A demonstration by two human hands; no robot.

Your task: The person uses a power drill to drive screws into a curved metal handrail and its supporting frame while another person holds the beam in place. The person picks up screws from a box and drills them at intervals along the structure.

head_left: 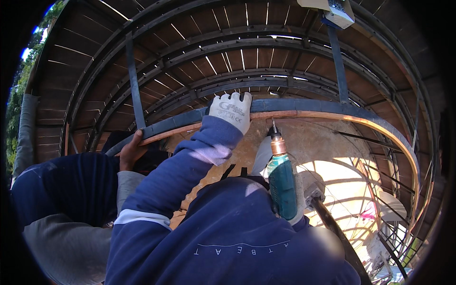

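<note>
Small pale box with a label (338,10) on the ceiling beam, top right.

Left arm, blue sleeve, runs up from the lower left, elbow bent, forearm angled up and to the right. Left grip (231,111) in a white glove, raised overhead, back of the glove to the camera, fingers straight and together, pointing up. Right grip (305,202) sits lower and to the right of it, also gloved, mostly hidden, fingers wrapped closed.
</note>
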